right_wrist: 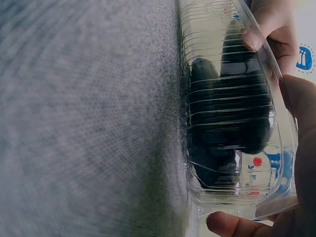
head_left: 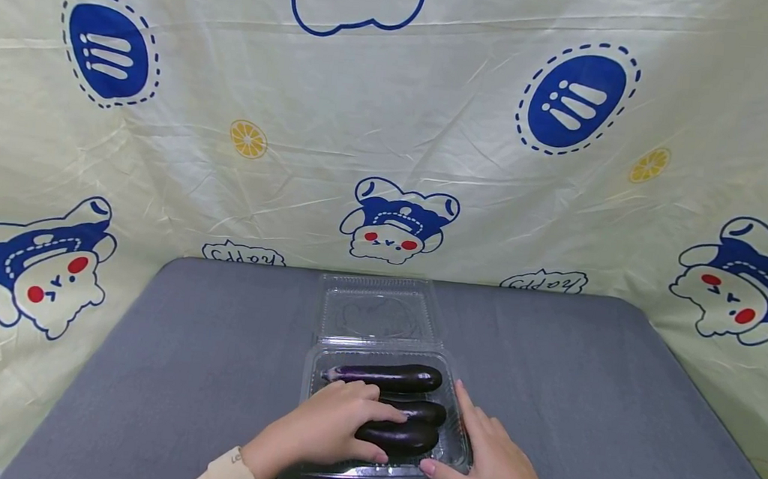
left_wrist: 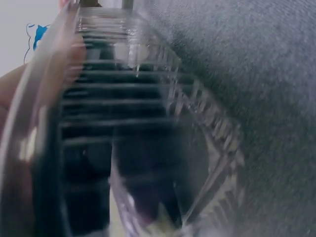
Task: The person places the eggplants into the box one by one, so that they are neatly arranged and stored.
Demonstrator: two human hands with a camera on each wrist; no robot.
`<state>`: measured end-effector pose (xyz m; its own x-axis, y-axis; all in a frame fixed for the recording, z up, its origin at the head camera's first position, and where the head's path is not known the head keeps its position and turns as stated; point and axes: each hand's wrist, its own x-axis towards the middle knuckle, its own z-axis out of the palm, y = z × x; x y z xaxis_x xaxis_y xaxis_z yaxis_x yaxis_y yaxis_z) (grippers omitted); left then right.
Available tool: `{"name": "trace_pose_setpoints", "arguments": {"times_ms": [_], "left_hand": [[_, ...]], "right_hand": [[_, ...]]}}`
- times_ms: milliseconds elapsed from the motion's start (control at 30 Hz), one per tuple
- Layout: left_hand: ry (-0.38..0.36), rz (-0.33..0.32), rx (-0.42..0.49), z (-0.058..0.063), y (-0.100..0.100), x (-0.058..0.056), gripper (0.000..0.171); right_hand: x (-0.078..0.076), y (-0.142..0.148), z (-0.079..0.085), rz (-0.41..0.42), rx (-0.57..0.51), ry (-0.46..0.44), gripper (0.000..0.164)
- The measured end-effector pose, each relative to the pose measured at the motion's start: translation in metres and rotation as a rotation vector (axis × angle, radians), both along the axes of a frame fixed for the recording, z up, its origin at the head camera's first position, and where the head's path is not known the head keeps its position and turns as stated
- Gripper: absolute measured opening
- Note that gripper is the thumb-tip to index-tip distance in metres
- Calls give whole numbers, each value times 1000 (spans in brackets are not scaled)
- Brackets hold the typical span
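Observation:
A clear plastic clamshell box (head_left: 311,365) sits on the grey table with its lid (head_left: 378,318) folded back. Three dark purple eggplants lie crosswise in it: a back one (head_left: 400,378), a middle one (head_left: 421,412) and a front one (head_left: 409,438). Reaching in from the left, my left hand (head_left: 332,425) grips the front eggplant between thumb and fingers; its other fingertips are hidden. My right hand (head_left: 498,463) holds the box at its right end, thumb at the front corner and fingers along the side. Through the box wall, the right wrist view shows the eggplants (right_wrist: 244,94).
The grey cloth-covered table (head_left: 212,354) spreads on both sides of the box. Behind it hangs a pale curtain (head_left: 393,120) printed with cartoon figures and orange slices. The raised lid reaches the table's back edge.

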<state>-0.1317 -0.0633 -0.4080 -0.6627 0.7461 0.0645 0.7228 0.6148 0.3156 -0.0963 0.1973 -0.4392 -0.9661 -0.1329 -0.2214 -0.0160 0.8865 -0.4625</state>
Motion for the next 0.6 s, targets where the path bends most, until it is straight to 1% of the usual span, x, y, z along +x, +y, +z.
{"name": "trace_pose_setpoints", "arguments": {"times_ms": [100, 200, 300, 433, 600], "left_hand": [[46, -18, -30, -3, 3, 1, 47], [64, -38, -51, -4, 6, 1, 47], [49, -47, -66, -4, 8, 2, 47], [25, -33, -90, -5, 10, 2, 47], [4, -42, -64, -9, 13, 1, 47]], "right_hand": [[-1, 0, 0, -5, 7, -15, 122], [-1, 0, 0, -10, 13, -25, 123], [-2, -1, -1, -11, 12, -29, 122], [-2, -1, -1, -10, 7, -28, 122], [-2, 0, -1, -9, 4, -31, 120]]}}
